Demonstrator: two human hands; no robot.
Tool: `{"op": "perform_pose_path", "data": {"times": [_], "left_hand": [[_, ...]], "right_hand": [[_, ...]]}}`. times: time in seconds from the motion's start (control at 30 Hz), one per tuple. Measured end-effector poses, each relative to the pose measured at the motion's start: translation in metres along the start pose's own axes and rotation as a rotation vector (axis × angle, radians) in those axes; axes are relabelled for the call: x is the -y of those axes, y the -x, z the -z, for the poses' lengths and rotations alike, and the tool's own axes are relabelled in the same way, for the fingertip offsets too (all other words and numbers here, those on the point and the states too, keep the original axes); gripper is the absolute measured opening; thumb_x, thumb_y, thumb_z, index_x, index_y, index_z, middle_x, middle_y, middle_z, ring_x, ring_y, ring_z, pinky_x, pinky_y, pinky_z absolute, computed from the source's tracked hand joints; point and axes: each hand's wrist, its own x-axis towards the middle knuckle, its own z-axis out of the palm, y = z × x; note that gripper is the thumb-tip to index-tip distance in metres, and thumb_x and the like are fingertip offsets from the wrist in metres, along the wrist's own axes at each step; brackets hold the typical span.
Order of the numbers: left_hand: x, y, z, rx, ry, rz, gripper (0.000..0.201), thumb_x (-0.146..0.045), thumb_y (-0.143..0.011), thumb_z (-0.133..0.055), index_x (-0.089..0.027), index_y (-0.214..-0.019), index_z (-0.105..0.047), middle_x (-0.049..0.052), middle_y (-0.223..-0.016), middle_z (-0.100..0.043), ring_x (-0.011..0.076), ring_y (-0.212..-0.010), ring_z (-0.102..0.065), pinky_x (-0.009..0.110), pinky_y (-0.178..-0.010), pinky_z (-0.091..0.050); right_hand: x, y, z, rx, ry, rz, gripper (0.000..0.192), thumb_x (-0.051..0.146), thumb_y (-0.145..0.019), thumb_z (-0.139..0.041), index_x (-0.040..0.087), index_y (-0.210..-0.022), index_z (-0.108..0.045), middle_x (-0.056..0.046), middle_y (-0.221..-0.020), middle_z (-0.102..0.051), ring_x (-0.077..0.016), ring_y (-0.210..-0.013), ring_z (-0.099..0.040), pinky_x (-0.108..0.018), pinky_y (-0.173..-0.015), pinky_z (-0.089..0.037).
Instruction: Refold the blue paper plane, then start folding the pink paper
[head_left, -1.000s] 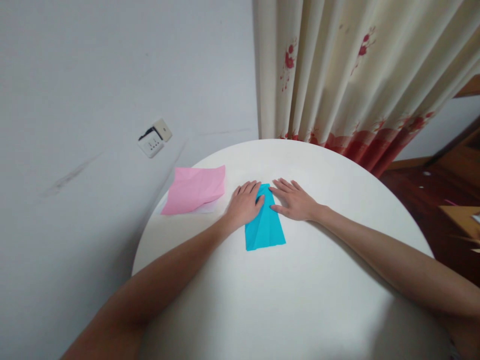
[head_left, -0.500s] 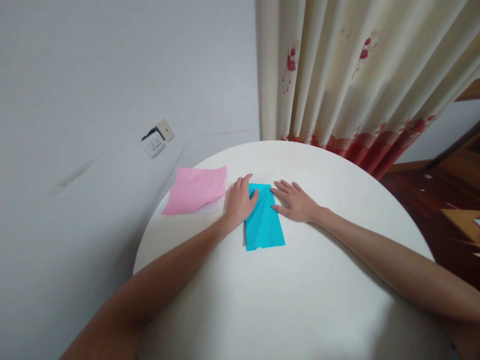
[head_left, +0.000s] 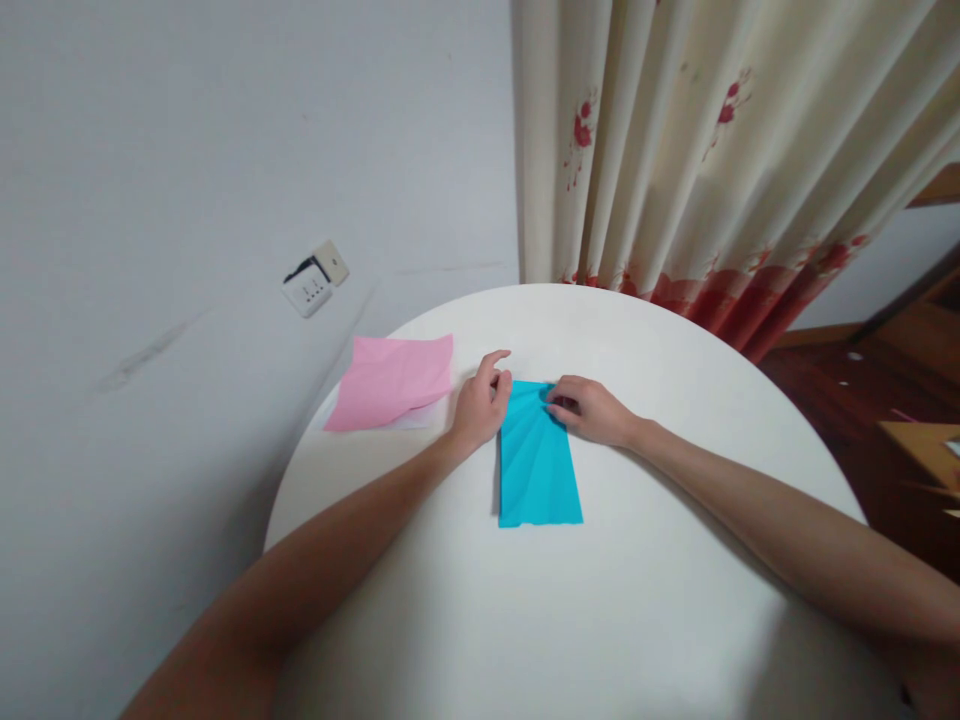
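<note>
The creased blue paper (head_left: 538, 465) lies mid-table (head_left: 637, 620), right of the pink sheet (head_left: 394, 380). Left hand (head_left: 480, 405) and right hand (head_left: 592, 410) pinch its far corners; light, floppy, probably best gripped at edges.

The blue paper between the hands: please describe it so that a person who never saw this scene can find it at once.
On the round white table before the flowered curtain, find the two hands at the far middle. The left hand and right hand pinch the far corners of the blue paper. It is bright turquoise with fan-like creases, whereas the pink paper lies untouched at the table's left edge.
</note>
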Motion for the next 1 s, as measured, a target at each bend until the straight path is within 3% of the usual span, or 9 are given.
{"op": "perform_pose_path", "data": {"times": [0.2, 0.3, 0.4, 0.47, 0.63, 0.77, 0.9, 1.0], "left_hand": [[0.002, 0.004, -0.004, 0.127, 0.241, -0.141, 0.046, -0.049, -0.103, -0.037, -0.018, -0.136, -0.047, 0.003, -0.083, -0.064, 0.0162, -0.077, -0.061, 0.027, -0.074, -0.048], [0.002, 0.006, -0.006, 0.232, 0.288, -0.220, 0.046, -0.047, -0.103, -0.039, -0.019, -0.139, -0.045, 0.005, -0.091, -0.066, 0.0175, -0.085, -0.063, 0.029, -0.080, -0.049], [0.002, 0.006, -0.007, 0.292, 0.300, -0.236, 0.043, -0.043, -0.104, -0.039, -0.021, -0.140, -0.043, 0.006, -0.097, -0.065, 0.0177, -0.089, -0.063, 0.030, -0.082, -0.051], [0.002, 0.006, -0.008, 0.303, 0.329, -0.232, 0.040, -0.040, -0.104, -0.039, -0.021, -0.138, -0.042, 0.006, -0.099, -0.064, 0.0170, -0.089, -0.063, 0.029, -0.081, -0.052], [0.009, 0.004, -0.015, 0.266, 0.356, -0.173, 0.015, -0.020, -0.096, -0.045, -0.020, -0.111, -0.048, 0.003, -0.095, -0.059, 0.0148, -0.087, -0.063, 0.027, -0.076, -0.054], [0.014, 0.000, -0.017, 0.244, 0.339, -0.172, 0.027, -0.002, -0.082, -0.041, -0.020, -0.101, -0.048, 0.001, -0.093, -0.057, 0.0124, -0.082, -0.062, 0.025, -0.074, -0.053], [0.010, -0.001, -0.016, 0.266, 0.381, -0.193, 0.033, 0.001, -0.075, -0.038, -0.020, -0.099, -0.048, 0.002, -0.092, -0.056, 0.0143, -0.089, -0.061, 0.026, -0.076, -0.055], [0.007, -0.001, -0.016, 0.293, 0.424, -0.185, 0.032, 0.000, -0.073, -0.039, -0.020, -0.097, -0.046, 0.002, -0.094, -0.055, 0.0142, -0.089, -0.061, 0.027, -0.075, -0.056]], "right_hand": [[-0.003, 0.000, -0.002, -0.090, -0.197, -0.137, 0.040, 0.048, -0.099, -0.043, 0.018, -0.091, -0.067, -0.004, -0.078, -0.068, -0.0171, -0.067, -0.057, -0.029, -0.065, -0.044], [-0.003, 0.001, -0.003, -0.139, -0.339, -0.158, 0.035, 0.051, -0.095, -0.053, 0.017, -0.100, -0.063, -0.002, -0.077, -0.067, -0.0150, -0.063, -0.055, -0.027, -0.060, -0.042], [-0.002, 0.001, -0.004, -0.109, -0.415, -0.096, 0.037, 0.046, -0.093, -0.058, 0.018, -0.117, -0.058, 0.000, -0.079, -0.067, -0.0131, -0.061, -0.053, -0.025, -0.060, -0.042], [-0.002, 0.001, -0.005, -0.071, -0.413, -0.049, 0.034, 0.042, -0.094, -0.057, 0.018, -0.118, -0.061, -0.001, -0.082, -0.067, -0.0132, -0.064, -0.054, -0.026, -0.063, -0.043], [-0.004, 0.003, -0.009, -0.040, -0.400, 0.004, 0.029, 0.029, -0.092, -0.055, 0.018, -0.116, -0.068, -0.003, -0.087, -0.067, -0.0146, -0.070, -0.057, -0.026, -0.065, -0.045], [-0.001, 0.003, -0.009, -0.058, -0.297, 0.121, 0.027, 0.024, -0.091, -0.056, 0.018, -0.114, -0.070, -0.005, -0.087, -0.068, -0.0151, -0.071, -0.058, -0.027, -0.069, -0.047], [0.003, 0.001, -0.007, -0.035, -0.116, 0.326, 0.028, 0.025, -0.095, -0.054, 0.018, -0.117, -0.069, -0.008, -0.089, -0.069, -0.0189, -0.082, -0.061, -0.031, -0.078, -0.048], [0.005, 0.001, -0.009, -0.024, -0.006, 0.395, 0.026, 0.029, -0.099, -0.051, 0.019, -0.113, -0.071, -0.011, -0.098, -0.070, -0.0209, -0.090, -0.062, -0.033, -0.083, -0.048]]}}
